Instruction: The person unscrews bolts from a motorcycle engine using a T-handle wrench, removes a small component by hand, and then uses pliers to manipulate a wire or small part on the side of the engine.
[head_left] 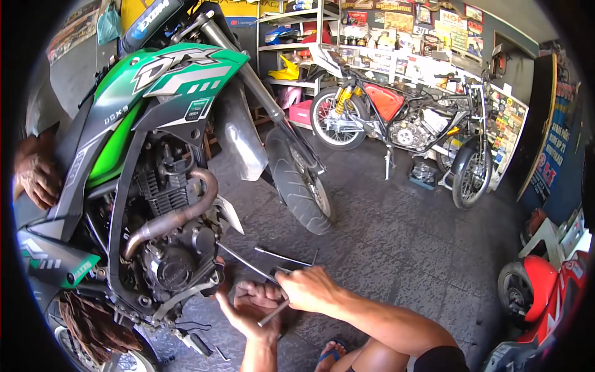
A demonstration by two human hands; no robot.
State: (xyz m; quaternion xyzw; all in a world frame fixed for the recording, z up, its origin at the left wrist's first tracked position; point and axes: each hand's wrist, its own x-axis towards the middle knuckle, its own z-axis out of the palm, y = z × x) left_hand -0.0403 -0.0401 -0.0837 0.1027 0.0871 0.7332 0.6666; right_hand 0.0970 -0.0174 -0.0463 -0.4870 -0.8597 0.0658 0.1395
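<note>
My right hand [310, 288] grips the crossbar of a long metal T-handle wrench [245, 257], whose shaft runs up-left to the lower engine [173, 266] of a green and black motorcycle [186, 74]. My left hand [254, 310] is palm up just below the engine, left of the right hand, thumb apart and fingers loosely curled, with nothing visible in it. Another long tool [282, 257] lies on the floor behind the wrench. A brown rag [87, 322] hangs low on the motorcycle.
Another person's hand [37, 180] rests on the motorcycle at left. A partly stripped motorcycle [403, 130] stands behind, near white shelves [291, 18]. Red bodywork with a wheel [539, 304] is at the lower right. Small tools [220, 353] lie on the dark tiled floor [403, 260].
</note>
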